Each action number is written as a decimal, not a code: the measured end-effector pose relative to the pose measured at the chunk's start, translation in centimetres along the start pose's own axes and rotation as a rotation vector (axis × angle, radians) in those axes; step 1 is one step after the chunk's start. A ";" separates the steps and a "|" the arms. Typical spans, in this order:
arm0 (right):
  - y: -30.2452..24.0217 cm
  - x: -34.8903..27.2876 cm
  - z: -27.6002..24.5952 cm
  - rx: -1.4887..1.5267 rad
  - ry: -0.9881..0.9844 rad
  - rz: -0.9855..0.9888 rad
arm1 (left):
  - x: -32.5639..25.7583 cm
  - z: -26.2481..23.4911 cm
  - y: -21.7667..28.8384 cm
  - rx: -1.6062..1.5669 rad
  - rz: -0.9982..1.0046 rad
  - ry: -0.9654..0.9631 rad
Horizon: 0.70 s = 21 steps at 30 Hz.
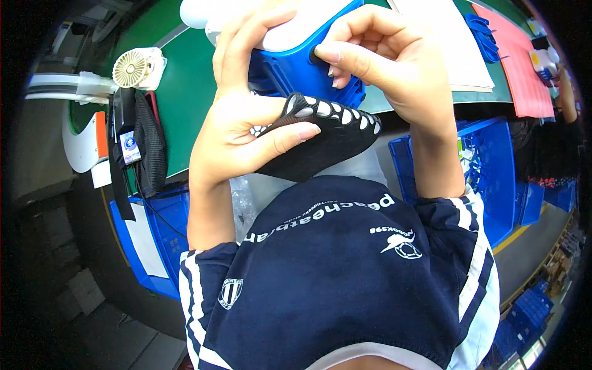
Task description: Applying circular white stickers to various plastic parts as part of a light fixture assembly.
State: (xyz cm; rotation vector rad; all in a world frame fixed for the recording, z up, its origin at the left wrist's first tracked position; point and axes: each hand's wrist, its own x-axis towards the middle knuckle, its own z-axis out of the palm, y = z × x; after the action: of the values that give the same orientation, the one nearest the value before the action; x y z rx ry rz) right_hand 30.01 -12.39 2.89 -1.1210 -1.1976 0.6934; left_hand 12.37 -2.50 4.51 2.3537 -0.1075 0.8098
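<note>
A blue and white device (296,68) stands at the table's near edge, its white top partly under my left fingers. My left hand (243,123) is closed, with a black cloth piece with white dots (320,135) between thumb and palm; the cloth hangs down in front of the device. The fingers of that same hand reach up over the device's left side. On the device's right side, my right hand (385,58) pinches a small black round part (314,57) between thumb and index finger. Its other fingers are curled.
The table has a green top (185,80). A small cream fan (137,68) and a black pouch (150,142) lie at left. Papers (456,55), blue straps (483,37) and a pink sheet (518,61) lie at right. Blue bins (493,179) stand on both sides below. Another person's arm (567,95) shows far right.
</note>
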 end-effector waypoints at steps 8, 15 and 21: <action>-2.7 0.1 0.3 0.101 0.053 0.359 | -0.3 0.2 -0.8 0.006 -0.047 0.059; -0.7 -2.3 0.5 -0.271 -0.064 -0.299 | 0.2 0.6 -1.8 0.061 0.034 0.106; -2.2 -3.5 1.0 -0.441 0.000 -0.197 | -0.2 0.8 -1.2 0.163 -0.060 0.080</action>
State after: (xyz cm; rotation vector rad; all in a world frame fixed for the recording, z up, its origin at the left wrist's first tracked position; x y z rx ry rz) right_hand 27.82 -15.99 3.60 -1.3390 -1.4807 0.2821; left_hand 12.89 -2.02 3.25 2.4592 0.0644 0.9120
